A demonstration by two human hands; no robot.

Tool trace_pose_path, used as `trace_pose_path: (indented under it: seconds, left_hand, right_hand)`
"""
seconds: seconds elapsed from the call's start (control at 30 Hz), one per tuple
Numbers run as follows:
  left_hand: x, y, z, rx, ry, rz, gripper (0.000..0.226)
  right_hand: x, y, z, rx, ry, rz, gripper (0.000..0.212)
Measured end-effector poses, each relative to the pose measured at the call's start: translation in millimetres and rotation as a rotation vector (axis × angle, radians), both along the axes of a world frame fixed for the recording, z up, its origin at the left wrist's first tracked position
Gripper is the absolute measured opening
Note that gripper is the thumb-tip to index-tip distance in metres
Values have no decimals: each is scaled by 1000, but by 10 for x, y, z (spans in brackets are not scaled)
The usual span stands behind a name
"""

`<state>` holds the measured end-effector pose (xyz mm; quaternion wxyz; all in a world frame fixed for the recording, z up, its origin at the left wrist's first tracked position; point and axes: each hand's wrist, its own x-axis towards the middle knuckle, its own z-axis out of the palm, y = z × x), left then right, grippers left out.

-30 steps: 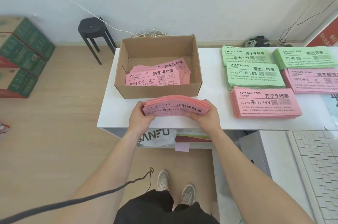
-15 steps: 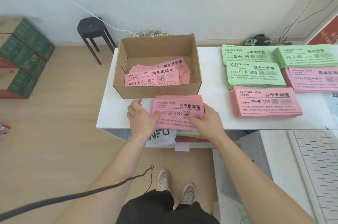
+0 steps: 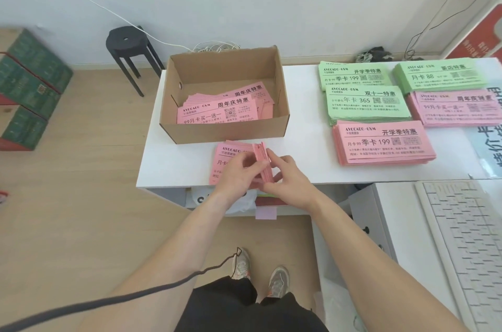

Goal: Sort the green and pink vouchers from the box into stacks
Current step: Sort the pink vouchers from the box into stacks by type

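Note:
A cardboard box [image 3: 217, 130] on the white table [image 3: 304, 158] holds loose pink vouchers [image 3: 217, 111]. In front of it lies a pink voucher bundle [image 3: 228, 152], with part of it raised on edge between my hands. My left hand [image 3: 239, 171] grips the raised vouchers from the left, and my right hand [image 3: 285, 174] holds them from the right. Sorted stacks sit at the right: three green stacks [image 3: 366, 103] and two pink stacks [image 3: 383, 144], [image 3: 456, 109].
A black stool [image 3: 127, 44] stands behind the table's left end. Green cartons [image 3: 27, 87] are stacked on the floor at left. A white keyboard [image 3: 461, 236] lies on a lower desk at right. A dark cable [image 3: 135, 291] crosses my left arm.
The pink bundle was laid flat on the table in front of the box. Now both hands have lifted part of it up on edge.

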<state>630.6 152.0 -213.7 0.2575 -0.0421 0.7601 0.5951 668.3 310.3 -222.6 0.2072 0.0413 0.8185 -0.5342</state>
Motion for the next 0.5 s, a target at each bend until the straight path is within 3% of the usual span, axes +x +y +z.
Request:
trace_pose_path:
  seconds: [0.2,0.33,0.5]
  left_hand:
    - [-36,13,10,22,13,35,20]
    - [-80,17,16,-23,47,47,14]
    - [-240,-58,-98,-48,26,37,23]
  right_hand:
    - [4,-16,-17,-40,-42,-32,85]
    - [-51,-19,2,-13,-44,-39,78]
    - [-257,10,31,-61,-63,-89,63]
